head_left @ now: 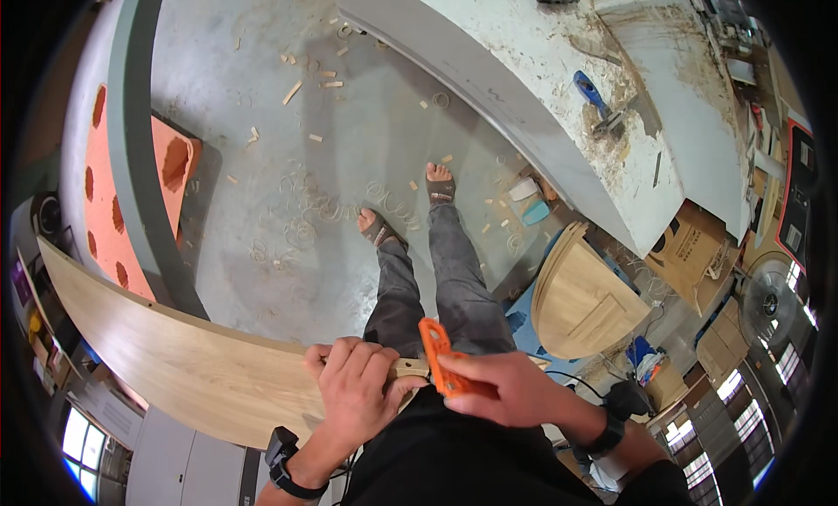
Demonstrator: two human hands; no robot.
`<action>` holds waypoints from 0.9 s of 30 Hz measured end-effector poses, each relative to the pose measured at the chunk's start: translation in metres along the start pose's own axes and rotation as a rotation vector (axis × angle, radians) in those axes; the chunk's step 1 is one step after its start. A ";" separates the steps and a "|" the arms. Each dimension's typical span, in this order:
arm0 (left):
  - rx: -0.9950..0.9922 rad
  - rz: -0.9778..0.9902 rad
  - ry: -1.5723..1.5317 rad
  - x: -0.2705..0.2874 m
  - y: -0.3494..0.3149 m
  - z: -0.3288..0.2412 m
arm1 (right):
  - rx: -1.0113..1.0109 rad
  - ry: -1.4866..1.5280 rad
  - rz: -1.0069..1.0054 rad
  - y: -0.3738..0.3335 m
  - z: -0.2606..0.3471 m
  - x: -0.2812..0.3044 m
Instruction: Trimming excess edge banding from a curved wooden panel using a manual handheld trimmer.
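A long wood-grain board runs from the far left to in front of my body, its narrow edge turned upward. My left hand grips it near its right end, fingers bent over the edge and thumb toward the corner. In my right hand is an orange hand tool with a loop-shaped frame; its exact kind is unclear. It meets the end of the board, close to my left thumb. The tool's working part is mostly hidden by my fingers. A small dark hole shows in the board's edge between my hands.
Curled strips and wood offcuts litter the floor around my feet. A grey beam and orange panel stand left. On the right are a white workbench with a blue-handled tool, stacked rounded boards and a fan.
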State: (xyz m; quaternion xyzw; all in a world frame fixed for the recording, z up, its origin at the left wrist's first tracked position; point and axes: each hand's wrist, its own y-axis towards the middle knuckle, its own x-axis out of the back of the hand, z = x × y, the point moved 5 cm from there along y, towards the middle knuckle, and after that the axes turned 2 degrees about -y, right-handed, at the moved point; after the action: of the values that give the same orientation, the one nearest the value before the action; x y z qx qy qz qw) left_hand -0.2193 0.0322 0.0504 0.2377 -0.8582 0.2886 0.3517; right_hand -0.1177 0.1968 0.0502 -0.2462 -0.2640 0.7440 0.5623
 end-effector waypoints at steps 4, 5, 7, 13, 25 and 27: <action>-0.011 -0.024 0.000 0.002 0.002 0.000 | -0.074 -0.072 -0.076 0.007 -0.034 -0.008; -0.011 -0.029 0.003 0.002 0.004 -0.004 | -0.086 -0.002 -0.132 0.008 -0.033 -0.003; -0.061 -0.055 -0.022 0.003 0.010 -0.018 | -0.075 0.124 -0.243 0.010 -0.031 -0.001; -0.145 -0.204 0.070 -0.019 0.014 -0.032 | -0.072 0.086 -0.328 0.010 -0.021 0.018; -0.221 -0.428 0.018 0.012 0.052 -0.020 | 0.041 0.848 -0.079 0.009 -0.015 0.061; -0.248 -0.498 -0.007 0.022 0.062 -0.010 | 0.067 0.964 0.101 0.013 -0.001 0.067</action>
State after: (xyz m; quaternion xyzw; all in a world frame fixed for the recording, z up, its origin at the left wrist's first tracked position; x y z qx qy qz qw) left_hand -0.2665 0.0791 0.0523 0.3974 -0.8034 0.0852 0.4351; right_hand -0.1428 0.2585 0.0367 -0.5572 0.0633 0.5797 0.5912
